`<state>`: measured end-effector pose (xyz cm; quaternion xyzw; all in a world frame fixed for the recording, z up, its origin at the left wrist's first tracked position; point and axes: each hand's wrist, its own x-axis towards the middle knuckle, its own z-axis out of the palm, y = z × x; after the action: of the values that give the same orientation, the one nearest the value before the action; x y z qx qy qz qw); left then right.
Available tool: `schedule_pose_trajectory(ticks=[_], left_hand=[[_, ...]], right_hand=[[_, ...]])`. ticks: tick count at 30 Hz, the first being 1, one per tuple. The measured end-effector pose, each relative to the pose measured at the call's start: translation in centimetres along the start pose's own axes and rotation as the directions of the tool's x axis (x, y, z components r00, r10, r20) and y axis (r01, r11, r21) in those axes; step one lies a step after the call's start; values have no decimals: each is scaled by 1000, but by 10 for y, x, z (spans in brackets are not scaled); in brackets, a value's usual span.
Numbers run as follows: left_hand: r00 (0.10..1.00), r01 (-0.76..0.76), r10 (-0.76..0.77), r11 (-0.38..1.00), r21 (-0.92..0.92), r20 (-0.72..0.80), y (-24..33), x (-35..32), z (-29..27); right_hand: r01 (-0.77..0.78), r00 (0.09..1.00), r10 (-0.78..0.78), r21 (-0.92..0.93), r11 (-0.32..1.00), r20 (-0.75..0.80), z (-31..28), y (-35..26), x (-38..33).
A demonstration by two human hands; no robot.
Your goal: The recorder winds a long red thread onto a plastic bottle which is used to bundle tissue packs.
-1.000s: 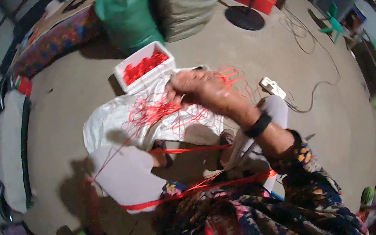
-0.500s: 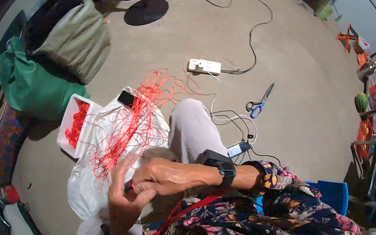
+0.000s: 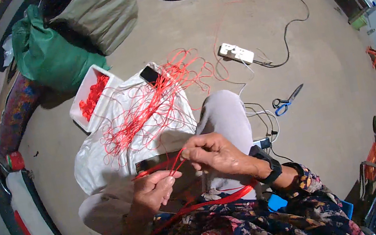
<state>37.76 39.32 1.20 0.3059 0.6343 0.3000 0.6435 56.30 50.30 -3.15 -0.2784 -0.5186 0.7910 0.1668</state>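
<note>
In the head view, slim, smooth red cord (image 3: 176,162) is stretched between the two hands at the lower centre of the frame. The left hand (image 3: 153,190) pinches it between thumb and fingers; the right hand (image 3: 215,156), a black watch (image 3: 268,164) on its wrist, has a similar fingertip grip on it just above and to the right. The light is dim there, so whether the strands are knotted is hard to say.

Left of centre, a loose, springy tangle of red strands (image 3: 136,118) lies over a creased white sheet (image 3: 90,166). Touching the sheet, a rigid white box (image 3: 105,100) holds crumpled red pieces (image 3: 94,94). A flat, dark, glossy rectangle (image 3: 149,75) rests at the sheet's upper edge.

A bulging green sack (image 3: 55,50) sags at upper left. Right of centre are a white power strip (image 3: 236,53) and blue-handled scissors (image 3: 287,102). The pale-clothed right knee (image 3: 224,111) partly blocks the cables (image 3: 259,114) beside it.
</note>
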Motion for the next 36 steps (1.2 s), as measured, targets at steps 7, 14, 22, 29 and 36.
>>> schedule_pose_trajectory(ticks=[7, 14, 22, 29, 36], left_hand=[[983, -140, 157, 976, 168, -94, -16, 13, 9], [952, -28, -15, 991, -135, -307, -51, 53, -14], [802, -22, 92, 992, 125, -590, -71, 67, -23], [803, 131, -79, 990, 46, -591, -68, 94, -22], [827, 180, -150, 984, 4, -543, -59, 114, -14]], right_hand=[[-36, 997, 34, -28, 999, -69, -38, -22, -2], [278, 611, -29, 181, 943, -791, -256, 43, -31], [75, 250, 191, 216, 973, -949, -398, 240, -109], [-180, 62, 283, 268, 947, -957, -434, 306, -111], [-160, 203, 221, 191, 969, -954, -452, 322, -111]])
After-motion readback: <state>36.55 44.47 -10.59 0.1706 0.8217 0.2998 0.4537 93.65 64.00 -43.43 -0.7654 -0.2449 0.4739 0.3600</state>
